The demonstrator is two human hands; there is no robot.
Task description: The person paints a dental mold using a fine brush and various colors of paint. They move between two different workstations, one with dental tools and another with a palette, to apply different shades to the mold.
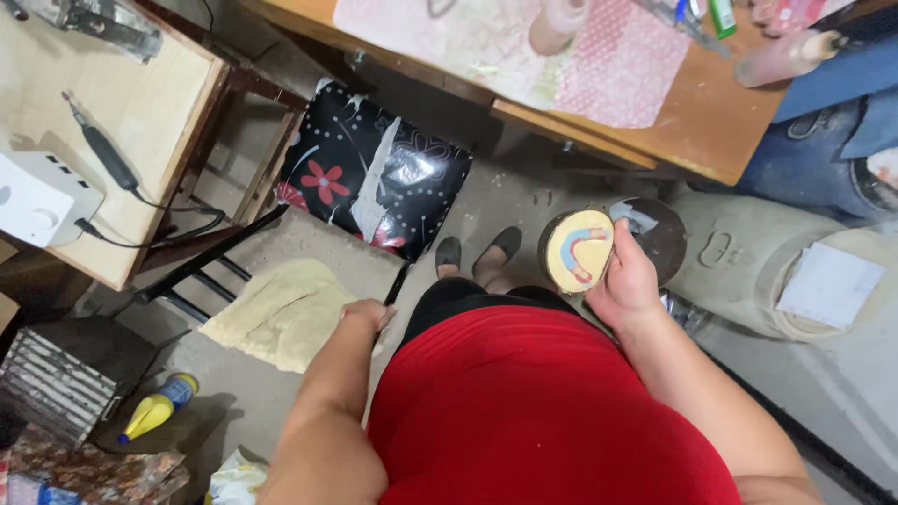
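1. The person stands and looks straight down over a red top (561,411) and black skirt to their black shoes (477,251) on the concrete floor (524,192).
2. The right hand (625,281) is raised in front of the body, forearm angled up from the lower right, fingers and thumb closed around the edge of a round flask half (577,250).
3. The flask half is tilted so its pale yellow face shows, with a curved pink-and-blue arch set in it; a dark round piece (659,236) sits just behind it, touching the fingers.
4. The left hand (367,316) hangs lower at the left, arm bent down, knuckles up and fingers curled; whether it grips the thin black rod (397,282) just beside it cannot be told.
5. A cream cloth (281,313) lies on the floor near the left hand.
6. A black floral chair seat (374,173) stands ahead, beneath a wooden table (711,122).
7. A handpiece tool with cable (108,154) and a white box (37,201) rest on a side table (150,103) at the left.
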